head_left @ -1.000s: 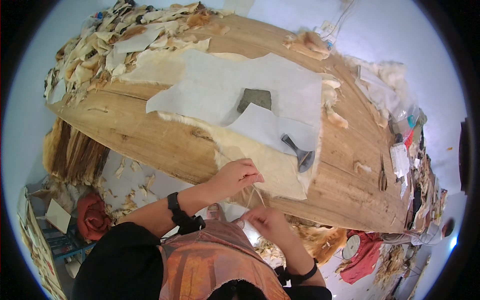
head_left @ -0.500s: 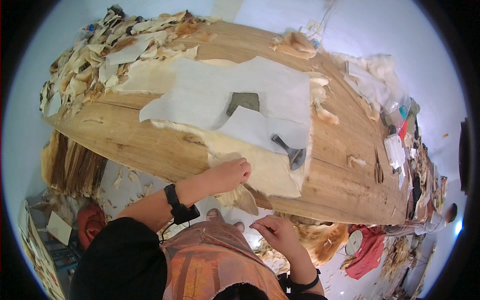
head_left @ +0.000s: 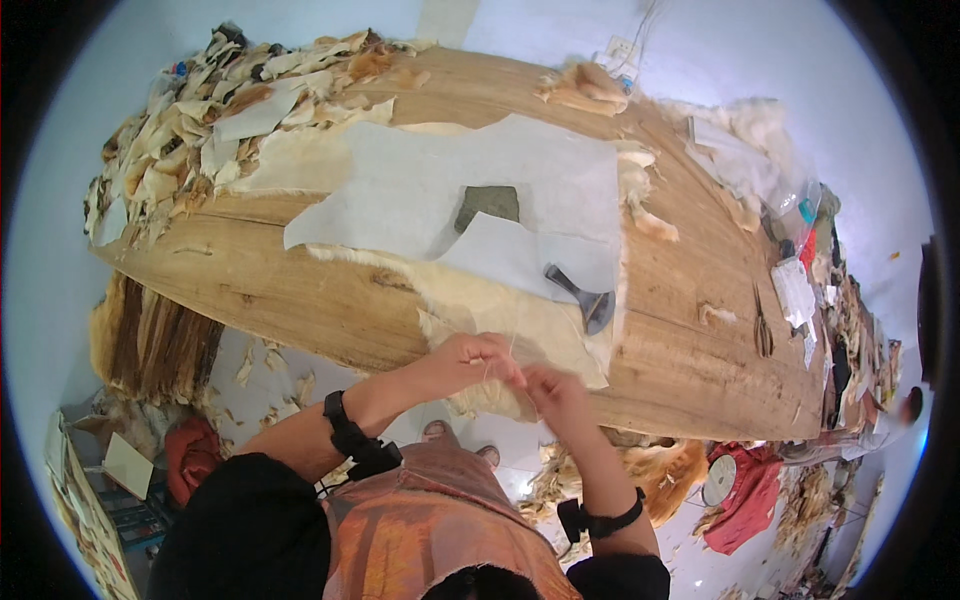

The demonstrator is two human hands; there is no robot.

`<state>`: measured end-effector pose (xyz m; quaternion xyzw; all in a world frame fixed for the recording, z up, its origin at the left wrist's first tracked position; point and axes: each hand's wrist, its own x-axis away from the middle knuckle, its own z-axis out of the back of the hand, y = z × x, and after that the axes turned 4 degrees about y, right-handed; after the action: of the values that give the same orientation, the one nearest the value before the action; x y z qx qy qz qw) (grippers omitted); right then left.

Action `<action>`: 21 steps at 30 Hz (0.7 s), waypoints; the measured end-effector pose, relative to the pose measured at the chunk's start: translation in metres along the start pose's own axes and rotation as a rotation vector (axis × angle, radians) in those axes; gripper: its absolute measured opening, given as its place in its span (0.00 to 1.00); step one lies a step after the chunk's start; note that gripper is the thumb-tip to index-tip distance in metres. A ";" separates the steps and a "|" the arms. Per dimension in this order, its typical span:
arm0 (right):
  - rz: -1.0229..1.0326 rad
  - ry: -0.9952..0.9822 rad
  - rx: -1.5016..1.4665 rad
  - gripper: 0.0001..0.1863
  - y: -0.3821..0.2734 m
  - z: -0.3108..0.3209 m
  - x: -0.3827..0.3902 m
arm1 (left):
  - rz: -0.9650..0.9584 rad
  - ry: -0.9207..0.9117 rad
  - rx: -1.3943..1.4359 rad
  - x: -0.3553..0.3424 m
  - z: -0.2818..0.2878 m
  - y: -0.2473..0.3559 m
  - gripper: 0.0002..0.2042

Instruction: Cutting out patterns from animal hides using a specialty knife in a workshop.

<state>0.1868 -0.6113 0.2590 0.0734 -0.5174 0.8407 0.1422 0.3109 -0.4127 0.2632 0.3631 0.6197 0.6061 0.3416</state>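
Observation:
My left hand (head_left: 482, 355) is closed around a thin pale strand (head_left: 510, 348) over the near edge of a cream hide (head_left: 520, 315), part of which droops off the table. My right hand (head_left: 555, 400) is beside my left fingertips, blurred, so its grip is unclear. White sheets (head_left: 400, 190) lie on the hide, with a grey-green rectangular block (head_left: 487, 205) on them and a dark metal tool with a flared blade (head_left: 590, 305) on the lower sheet.
Scrap pelts (head_left: 180, 140) pile at the back left of the wooden table (head_left: 690, 380). Scissors (head_left: 762, 330) and white packets (head_left: 795, 290) sit at the right. A red cloth (head_left: 740, 510), an orange pelt (head_left: 660, 470) and loose scraps lie on the floor.
My right hand has risen toward my left hand from lower down, and the two now meet at the hide's edge. My left hand has shifted slightly.

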 end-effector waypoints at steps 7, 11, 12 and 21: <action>0.220 -0.125 0.312 0.07 -0.045 -0.009 0.048 | -0.220 0.231 -1.056 -0.009 0.010 -0.038 0.04; 0.598 -0.639 -0.451 0.11 -0.085 0.022 0.068 | -0.305 0.274 -1.148 -0.010 0.011 -0.043 0.03; 0.597 -0.632 -0.453 0.11 -0.082 0.021 0.067 | -0.322 0.292 -1.164 -0.009 0.011 -0.045 0.03; 0.360 -0.168 0.098 0.09 -0.009 -0.019 0.036 | -0.114 0.330 -0.719 -0.009 0.005 -0.015 0.04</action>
<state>0.1554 -0.5853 0.2677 0.0564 -0.4907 0.8676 -0.0578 0.3194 -0.4180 0.2482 0.0833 0.4337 0.8147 0.3757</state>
